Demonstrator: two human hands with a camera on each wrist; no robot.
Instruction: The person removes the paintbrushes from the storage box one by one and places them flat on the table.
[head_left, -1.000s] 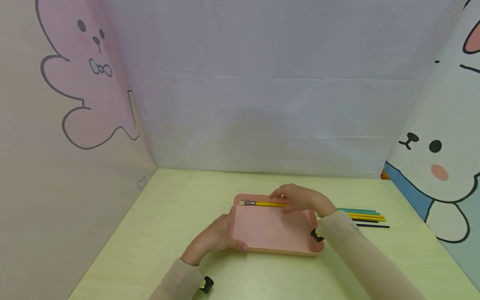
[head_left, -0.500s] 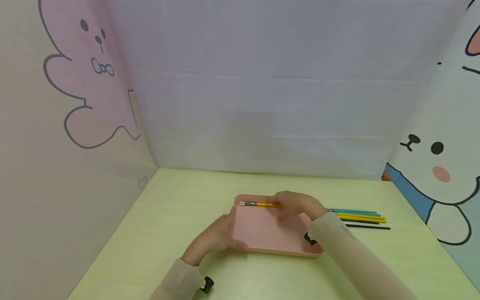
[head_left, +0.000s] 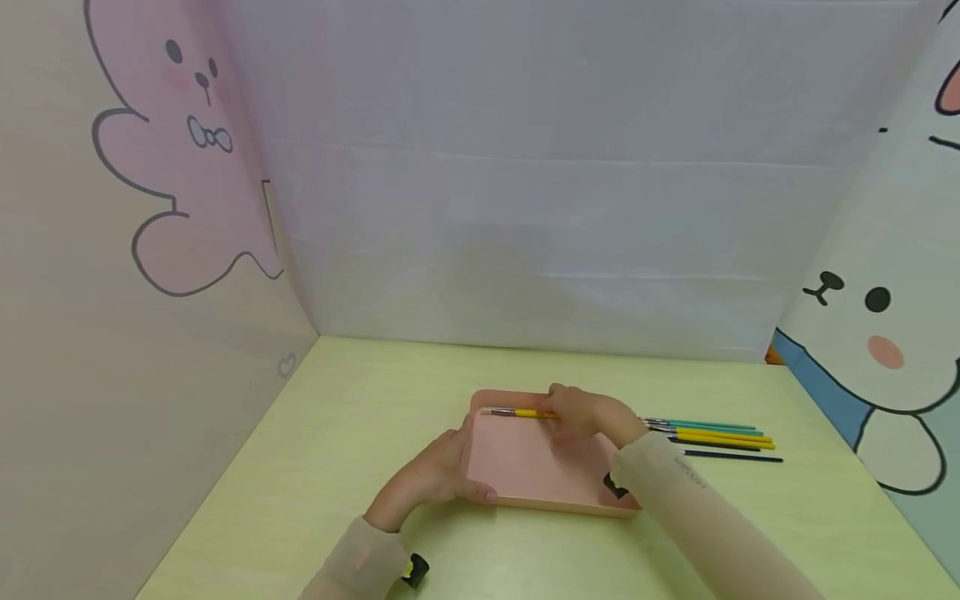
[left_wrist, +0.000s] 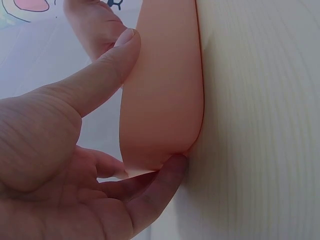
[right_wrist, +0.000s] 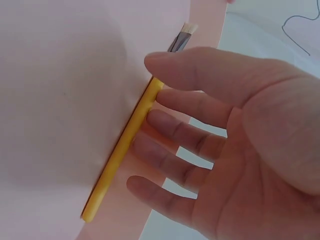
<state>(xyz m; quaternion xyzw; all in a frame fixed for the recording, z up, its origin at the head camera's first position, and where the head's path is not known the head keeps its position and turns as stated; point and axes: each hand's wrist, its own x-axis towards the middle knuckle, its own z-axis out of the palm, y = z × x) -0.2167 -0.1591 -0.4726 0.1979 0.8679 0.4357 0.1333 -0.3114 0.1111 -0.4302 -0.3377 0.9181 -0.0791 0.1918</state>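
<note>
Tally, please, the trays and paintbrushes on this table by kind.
Pink tray: 1
Yellow paintbrush in the tray: 1
Paintbrushes lying on the table right of the tray: about 6 (teal, yellow, black; they lie close together, so this count is unsure)
Total: about 8

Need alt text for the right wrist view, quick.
The right hand, fingers spread, touches a yellow-handled paintbrush lying along the inner wall of a pink tray; its bristles point toward the far rim.
</note>
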